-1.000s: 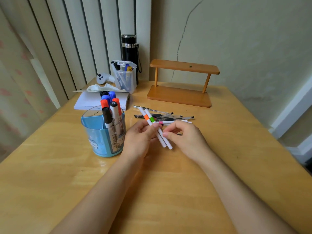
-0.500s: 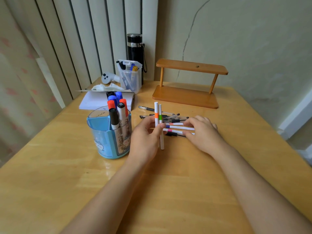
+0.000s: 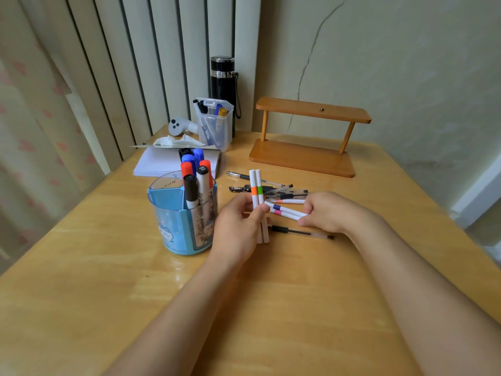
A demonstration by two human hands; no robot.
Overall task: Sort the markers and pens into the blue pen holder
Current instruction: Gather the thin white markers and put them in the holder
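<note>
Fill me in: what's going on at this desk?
A person is sorting pens. The left hand holds two white markers with orange and green bands upright, beside the round blue plastic pen holder, which already has thick whiteboard markers in one compartment. The right hand pinches two more white markers, blue- and pink-banded, at the pile of loose gel pens on the wooden table.

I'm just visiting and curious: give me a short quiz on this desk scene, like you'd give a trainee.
1. True or false: the left hand holds the orange and green banded pens side by side.
2. The right hand pinches: A) the blue and pink banded pens B) a ruler C) nothing.
3. Fill in: the blue pen holder stands to the left hand's ____.
Key: 1 true; 2 A; 3 left.
</note>
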